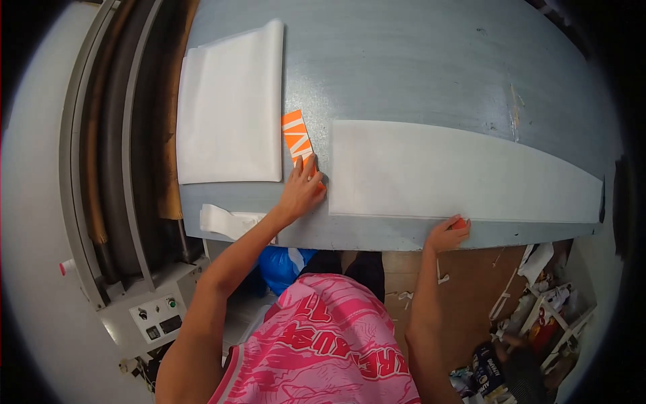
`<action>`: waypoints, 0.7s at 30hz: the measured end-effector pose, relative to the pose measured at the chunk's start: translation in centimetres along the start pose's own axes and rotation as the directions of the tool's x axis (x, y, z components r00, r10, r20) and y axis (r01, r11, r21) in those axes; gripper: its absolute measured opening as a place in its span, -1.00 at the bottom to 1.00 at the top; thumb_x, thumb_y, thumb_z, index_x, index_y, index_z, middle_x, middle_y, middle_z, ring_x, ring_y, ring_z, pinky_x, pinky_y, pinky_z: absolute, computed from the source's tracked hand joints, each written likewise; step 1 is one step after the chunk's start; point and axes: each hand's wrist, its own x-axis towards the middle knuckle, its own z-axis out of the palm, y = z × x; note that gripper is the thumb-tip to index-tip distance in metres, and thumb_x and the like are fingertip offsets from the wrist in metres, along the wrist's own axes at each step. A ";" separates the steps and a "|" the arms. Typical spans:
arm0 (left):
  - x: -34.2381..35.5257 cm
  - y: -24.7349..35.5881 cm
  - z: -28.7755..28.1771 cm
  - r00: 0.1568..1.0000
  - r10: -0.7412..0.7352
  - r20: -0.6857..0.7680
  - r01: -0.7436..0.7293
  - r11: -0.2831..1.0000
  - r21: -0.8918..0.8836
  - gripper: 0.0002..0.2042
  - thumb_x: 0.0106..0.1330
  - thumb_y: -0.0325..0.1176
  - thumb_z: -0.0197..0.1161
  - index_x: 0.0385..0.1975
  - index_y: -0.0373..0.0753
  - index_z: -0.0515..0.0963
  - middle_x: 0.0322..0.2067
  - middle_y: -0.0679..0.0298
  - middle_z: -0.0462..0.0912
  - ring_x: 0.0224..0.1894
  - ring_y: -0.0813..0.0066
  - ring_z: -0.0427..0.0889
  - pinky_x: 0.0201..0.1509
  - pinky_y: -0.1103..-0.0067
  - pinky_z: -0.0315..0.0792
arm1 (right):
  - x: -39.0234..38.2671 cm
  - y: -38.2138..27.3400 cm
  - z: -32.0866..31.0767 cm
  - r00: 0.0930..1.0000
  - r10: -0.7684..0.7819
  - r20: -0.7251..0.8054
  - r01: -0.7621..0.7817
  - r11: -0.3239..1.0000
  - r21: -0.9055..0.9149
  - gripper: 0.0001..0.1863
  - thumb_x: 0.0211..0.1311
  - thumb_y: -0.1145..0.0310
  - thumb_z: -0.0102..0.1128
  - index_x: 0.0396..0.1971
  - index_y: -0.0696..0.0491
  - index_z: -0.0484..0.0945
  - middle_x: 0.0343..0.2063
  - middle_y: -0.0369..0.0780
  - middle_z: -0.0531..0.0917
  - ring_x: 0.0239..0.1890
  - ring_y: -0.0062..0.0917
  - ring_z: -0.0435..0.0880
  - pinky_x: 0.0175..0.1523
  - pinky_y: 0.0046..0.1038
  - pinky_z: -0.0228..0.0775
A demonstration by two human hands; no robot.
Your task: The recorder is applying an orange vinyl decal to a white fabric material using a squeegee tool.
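Observation:
My left hand [304, 188] is over the lower end of a flat orange-and-white printed strip [296, 131], its fingers curled onto the strip and covering part of it. To the right lies a long white sheet [464, 174] with a curved far edge, flat on the grey-blue table [397, 50]. At the sheet's near edge, my right hand [447, 236] is closed around a small red-orange piece [460, 223], most of which the fingers hide. Left of the strip rests a folded stack of white sheet material [232, 111].
A crumpled white strip [225, 221] lies by the table's near left edge. Along the left stands a machine with long dark rollers [124, 135] and a control panel [158, 318]. Below are a blue bag [279, 271] and, at right, a cluttered shelf [555, 313].

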 end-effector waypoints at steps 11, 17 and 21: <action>0.5 8.0 -0.4 0.920 -0.374 -0.120 0.213 0.732 -0.647 -0.09 0.03 -0.90 -0.10 0.55 -0.28 0.31 0.68 -0.17 0.02 0.73 -0.15 0.01 0.73 0.16 0.06 | 0.6 2.1 0.5 1.000 0.021 -0.023 -0.020 0.999 0.027 -0.42 0.67 -0.01 0.09 0.42 0.09 0.42 0.18 0.03 0.55 0.07 0.02 0.65 0.15 0.02 0.45; 3.2 15.1 0.9 0.952 -0.243 -0.185 0.146 0.894 -0.423 0.00 -0.03 -0.78 0.17 0.62 -0.19 0.27 0.68 -0.10 0.07 0.70 -0.20 0.06 0.69 0.04 0.08 | 1.4 3.4 1.2 0.992 -0.105 -0.069 0.109 0.992 0.062 -0.42 0.65 0.03 0.17 0.36 0.20 0.46 0.23 0.09 0.53 0.15 0.06 0.65 0.15 0.03 0.57; 4.1 17.4 3.5 0.976 -0.218 -0.027 0.201 0.936 -0.290 -0.03 0.02 -0.66 0.33 0.62 -0.14 0.30 0.68 -0.04 0.11 0.69 -0.18 0.08 0.65 0.00 0.12 | 0.1 2.2 1.2 0.997 -0.059 -0.044 0.060 0.998 0.029 -0.41 0.64 0.03 0.20 0.33 0.24 0.48 0.24 0.11 0.53 0.14 0.08 0.66 0.14 0.01 0.63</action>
